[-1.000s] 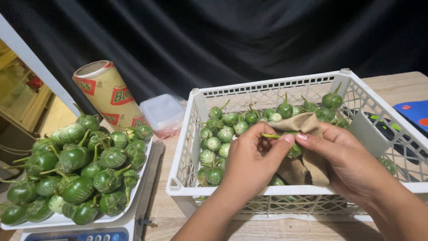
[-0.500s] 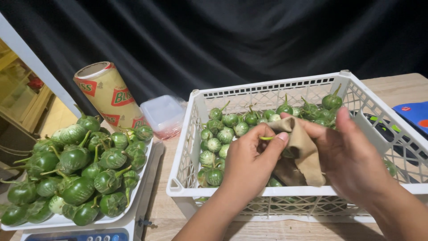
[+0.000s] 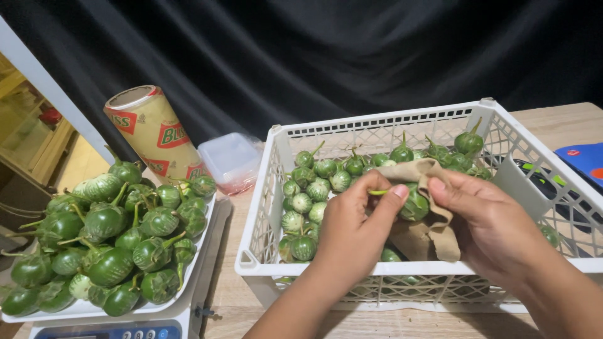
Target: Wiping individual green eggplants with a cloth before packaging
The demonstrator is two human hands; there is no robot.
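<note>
At centre frame, over the white plastic crate [image 3: 276, 188], the left hand [image 3: 352, 229] pinches the stem of a small green eggplant [image 3: 414, 204], steadying it while the right hand [image 3: 487, 220] grips a brown cloth [image 3: 433, 235] wrapped against it. Finished-looking eggplants heap on the scale tray [image 3: 88, 309] at lower left of the bench [image 3: 559, 122].

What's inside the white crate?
The white crate holds small green eggplants; both hands wipe one with a tan cloth. Hands and cloth hide the rest.
</note>
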